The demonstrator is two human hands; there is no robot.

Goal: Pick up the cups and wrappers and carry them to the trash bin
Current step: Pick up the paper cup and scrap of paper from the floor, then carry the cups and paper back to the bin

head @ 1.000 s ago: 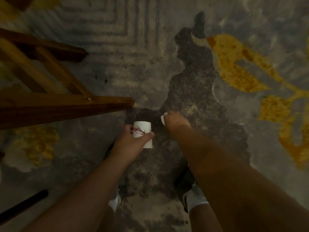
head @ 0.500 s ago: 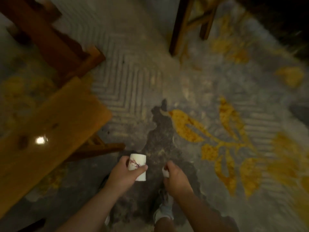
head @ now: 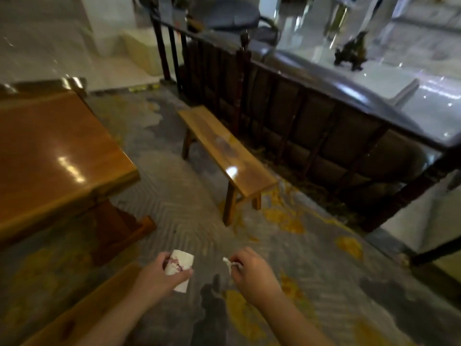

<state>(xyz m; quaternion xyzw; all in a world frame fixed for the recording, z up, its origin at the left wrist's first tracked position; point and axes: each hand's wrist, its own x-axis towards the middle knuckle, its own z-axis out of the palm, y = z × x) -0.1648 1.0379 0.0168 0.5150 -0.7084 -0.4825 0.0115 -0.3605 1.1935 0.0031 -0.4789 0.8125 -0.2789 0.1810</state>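
Bench (head: 225, 149) and railing (head: 311, 101) newly visible; cup (head: 180, 268) stays gripped.

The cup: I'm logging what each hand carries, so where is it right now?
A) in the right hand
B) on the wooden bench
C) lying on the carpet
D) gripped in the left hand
D: the left hand is wrapped around the white cup, held above the carpet.

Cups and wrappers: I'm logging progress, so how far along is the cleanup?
Picked up: the left hand has its grip closed around a white paper cup, and the right hand pinches a small white wrapper. In hand: both are off the rug, beside the wooden bench. Left: reaching the trash bin, which is not in view.
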